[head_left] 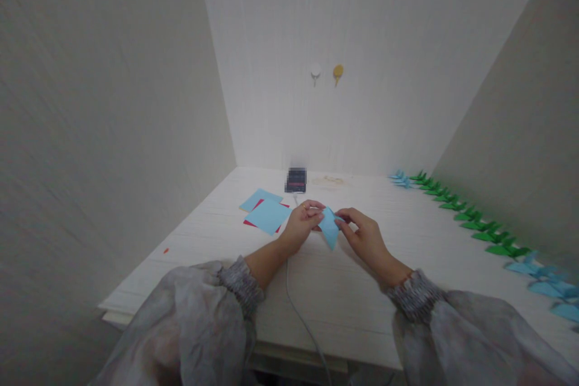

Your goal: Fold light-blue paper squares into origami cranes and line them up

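A partly folded piece of light blue origami paper (330,230) is held up between my two hands, over the middle of the table. My left hand (302,223) pinches its left edge between thumb and fingers. On the other side, the thumb and forefinger of my right hand (362,232) grip its right corner. The paper's lower part hangs down in a point. Just left of my left hand lie flat square sheets, a light blue sheet (268,216) on top of red paper (249,223), with another blue sheet (257,198) behind.
Folded green paper cranes (473,217) and blue paper cranes (549,283) line the right side. A phone (296,181) stands at the back, its cable (298,313) running to the front edge. An orange scrap (166,250) lies left. Walls enclose three sides; two hooks (338,72) hang behind.
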`<state>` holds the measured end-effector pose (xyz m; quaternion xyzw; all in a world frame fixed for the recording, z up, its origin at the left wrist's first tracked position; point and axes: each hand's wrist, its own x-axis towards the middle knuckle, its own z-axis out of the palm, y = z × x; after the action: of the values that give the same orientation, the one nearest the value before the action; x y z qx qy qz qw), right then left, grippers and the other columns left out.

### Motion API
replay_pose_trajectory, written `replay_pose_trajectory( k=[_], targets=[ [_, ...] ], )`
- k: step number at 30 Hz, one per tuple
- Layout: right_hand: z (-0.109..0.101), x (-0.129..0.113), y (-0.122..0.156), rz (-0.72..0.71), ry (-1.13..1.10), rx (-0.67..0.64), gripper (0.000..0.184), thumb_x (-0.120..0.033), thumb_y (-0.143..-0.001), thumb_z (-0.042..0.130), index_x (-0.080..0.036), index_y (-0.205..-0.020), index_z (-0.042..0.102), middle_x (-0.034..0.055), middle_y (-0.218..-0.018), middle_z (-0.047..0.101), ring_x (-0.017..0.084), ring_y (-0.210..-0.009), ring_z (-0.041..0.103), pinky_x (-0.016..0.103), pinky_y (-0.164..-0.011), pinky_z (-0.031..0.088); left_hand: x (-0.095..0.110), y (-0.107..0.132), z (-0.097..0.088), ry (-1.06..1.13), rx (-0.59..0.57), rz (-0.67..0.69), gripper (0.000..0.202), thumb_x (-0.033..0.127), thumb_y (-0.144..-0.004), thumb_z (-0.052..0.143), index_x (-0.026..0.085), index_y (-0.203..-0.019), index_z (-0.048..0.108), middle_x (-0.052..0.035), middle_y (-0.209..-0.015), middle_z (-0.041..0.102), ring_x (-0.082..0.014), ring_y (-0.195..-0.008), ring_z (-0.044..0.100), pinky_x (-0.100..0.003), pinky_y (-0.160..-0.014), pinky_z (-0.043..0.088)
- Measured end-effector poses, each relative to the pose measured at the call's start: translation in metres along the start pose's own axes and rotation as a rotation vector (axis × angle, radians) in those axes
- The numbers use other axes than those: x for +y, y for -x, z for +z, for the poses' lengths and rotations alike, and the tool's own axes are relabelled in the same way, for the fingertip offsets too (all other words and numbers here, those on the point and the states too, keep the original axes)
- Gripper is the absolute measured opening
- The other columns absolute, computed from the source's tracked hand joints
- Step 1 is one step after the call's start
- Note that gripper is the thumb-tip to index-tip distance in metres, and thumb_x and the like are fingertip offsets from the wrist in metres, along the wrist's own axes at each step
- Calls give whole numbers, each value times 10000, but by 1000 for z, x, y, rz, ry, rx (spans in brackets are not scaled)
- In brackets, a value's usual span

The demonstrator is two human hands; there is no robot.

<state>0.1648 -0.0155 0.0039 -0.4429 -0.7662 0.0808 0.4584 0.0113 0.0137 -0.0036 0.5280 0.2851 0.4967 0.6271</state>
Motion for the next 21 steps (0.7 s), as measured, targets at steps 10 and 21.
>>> replay_pose_trajectory(
  k=[10,21],
  targets=[
    [1,0,-1,53,23,-87,67,-231,-730,456,-182,-756,493,5,-661,533,129,-602,507,236,-571,405,-3,0,-2,14,-15,31,296,268,-600,614,161,-837,472,-6,-696,565,-80,-576,517,-220,-566,426],
    [8,10,0,185,-168,-100,137,-247,-677,531,-178,-795,527,4,-657,547,132,-600,515,254,-586,414,-5,-1,-4,4,-9,43,317,286,-601,611,152,-859,485,0,-697,564,-83,-586,516,-211,-556,408]
  ],
)
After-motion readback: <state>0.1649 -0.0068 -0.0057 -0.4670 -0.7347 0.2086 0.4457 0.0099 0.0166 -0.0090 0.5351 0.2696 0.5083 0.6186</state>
